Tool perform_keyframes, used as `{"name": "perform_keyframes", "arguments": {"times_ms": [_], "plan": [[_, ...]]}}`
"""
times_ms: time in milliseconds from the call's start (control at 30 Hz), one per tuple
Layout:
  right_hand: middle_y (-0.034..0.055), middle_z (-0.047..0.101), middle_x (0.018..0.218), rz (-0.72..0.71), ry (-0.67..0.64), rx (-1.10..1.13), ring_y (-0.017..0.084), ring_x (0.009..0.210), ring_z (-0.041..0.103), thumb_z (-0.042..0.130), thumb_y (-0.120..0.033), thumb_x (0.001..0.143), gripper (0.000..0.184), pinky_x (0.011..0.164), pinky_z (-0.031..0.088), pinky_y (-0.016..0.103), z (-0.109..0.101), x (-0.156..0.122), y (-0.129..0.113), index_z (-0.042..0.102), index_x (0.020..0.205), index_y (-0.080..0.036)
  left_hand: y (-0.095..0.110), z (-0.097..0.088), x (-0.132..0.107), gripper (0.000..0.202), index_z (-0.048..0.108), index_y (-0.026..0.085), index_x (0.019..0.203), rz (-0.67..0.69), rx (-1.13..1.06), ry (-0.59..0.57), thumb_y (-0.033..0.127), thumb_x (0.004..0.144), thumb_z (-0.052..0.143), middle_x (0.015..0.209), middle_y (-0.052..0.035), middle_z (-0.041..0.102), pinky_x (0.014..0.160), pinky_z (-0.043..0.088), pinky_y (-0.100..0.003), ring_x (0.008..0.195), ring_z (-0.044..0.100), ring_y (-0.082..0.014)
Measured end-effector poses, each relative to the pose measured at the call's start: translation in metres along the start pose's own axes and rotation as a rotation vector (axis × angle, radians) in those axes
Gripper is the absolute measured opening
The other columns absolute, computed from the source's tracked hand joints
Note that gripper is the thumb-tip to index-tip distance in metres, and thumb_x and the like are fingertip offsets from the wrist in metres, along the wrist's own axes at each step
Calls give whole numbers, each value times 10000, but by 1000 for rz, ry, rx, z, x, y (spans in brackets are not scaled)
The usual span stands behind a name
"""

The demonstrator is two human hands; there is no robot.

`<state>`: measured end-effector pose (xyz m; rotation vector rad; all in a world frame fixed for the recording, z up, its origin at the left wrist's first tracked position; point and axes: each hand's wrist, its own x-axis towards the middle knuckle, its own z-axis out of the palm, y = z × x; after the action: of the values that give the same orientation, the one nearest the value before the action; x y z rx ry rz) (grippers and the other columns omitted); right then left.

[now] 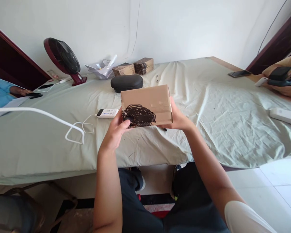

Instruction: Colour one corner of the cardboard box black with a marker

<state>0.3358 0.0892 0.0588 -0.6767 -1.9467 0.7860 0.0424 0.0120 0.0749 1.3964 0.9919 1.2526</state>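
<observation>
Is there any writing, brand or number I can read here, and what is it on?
No text here can be read.
On the cardboard box: only a black scribble, no letters.
On the white power bank: blue print, too small to read.
On the two small boxes at the back: dark print, too blurred to read.

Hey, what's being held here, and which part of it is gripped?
A cardboard box, by both hands: the left hand grips its lower left corner, thumb on the black scribble; the right hand holds its right end.
</observation>
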Motion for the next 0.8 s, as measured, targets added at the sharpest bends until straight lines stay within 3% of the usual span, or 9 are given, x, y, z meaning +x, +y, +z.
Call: {"name": "perform_keyframes", "arguments": {"times_ms": [133, 267, 400, 500, 567, 633, 733, 800], "plan": [[160, 190, 1815, -94, 2, -141, 453, 1690, 181, 980, -671, 563, 1576, 1379, 184, 655, 8, 2, 1, 47, 1777, -297, 0, 5, -2, 751, 492, 360, 1633, -15, 83, 98, 391, 909, 688, 1640, -36, 579, 1186, 560, -583, 1525, 527, -384], [197, 170, 1808, -124, 19, -195, 460, 1693, 145, 974, -672, 608, 1573, 1374, 140, 678, 12, 3, 0, 5, 1778, -263, -2, 6, -1, 759, 488, 380, 1634, -51, 80, 180, 318, 901, 674, 1651, -11, 570, 1199, 555, -538, 1541, 523, -366], [169, 168, 1815, -124, 17, -183, 450, 1693, 148, 970, -717, 577, 1579, 1382, 125, 667, 12, 4, 0, 30, 1774, -298, 1, 7, -2, 754, 522, 362, 1621, -48, 69, 181, 357, 887, 694, 1667, -14, 556, 1224, 528, -567, 1565, 492, -390], [170, 194, 1806, -127, 58, -157, 432, 1688, 177, 975, -723, 558, 1583, 1397, 125, 629, 14, 4, -2, 59, 1773, -285, 7, 11, -4, 715, 551, 384, 1606, 48, 142, 215, 348, 912, 722, 1608, 18, 612, 1338, 392, -546, 1605, 446, -360], [177, 242, 1789, -125, 79, -115, 432, 1686, 184, 978, -725, 546, 1562, 1396, 158, 616, 17, 4, -2, 120, 1767, -263, 9, 10, -5, 690, 568, 390, 1595, 120, 194, 220, 361, 928, 741, 1584, 27, 630, 1394, 278, -520, 1629, 414, -338], [177, 329, 1757, -88, 65, -41, 441, 1679, 208, 977, -734, 534, 1500, 1373, 247, 616, 23, 2, -2, 226, 1744, -261, 8, 5, -5, 707, 533, 393, 1620, 193, 191, 157, 493, 949, 734, 1631, 13, 587, 1407, 233, -512, 1658, 366, -331], [151, 460, 1698, 1, -3, 109, 445, 1639, 318, 931, -765, 600, 1303, 1286, 408, 612, 31, 0, 1, 380, 1683, -296, -3, -9, -1, 1015, 364, 391, 1707, 319, 169, 10, 773, 845, 739, 1752, -41, 436, 1391, 252, -544, 1685, 302, -361], [130, 456, 1719, 26, -66, 195, 434, 1613, 374, 882, -795, 661, 1220, 1231, 470, 591, 33, -1, 3, 403, 1676, -318, -14, -22, 6, 1234, 262, 383, 1740, 397, 215, -4, 729, 727, 874, 1783, -70, 373, 1379, 271, -559, 1670, 327, -391]]}}
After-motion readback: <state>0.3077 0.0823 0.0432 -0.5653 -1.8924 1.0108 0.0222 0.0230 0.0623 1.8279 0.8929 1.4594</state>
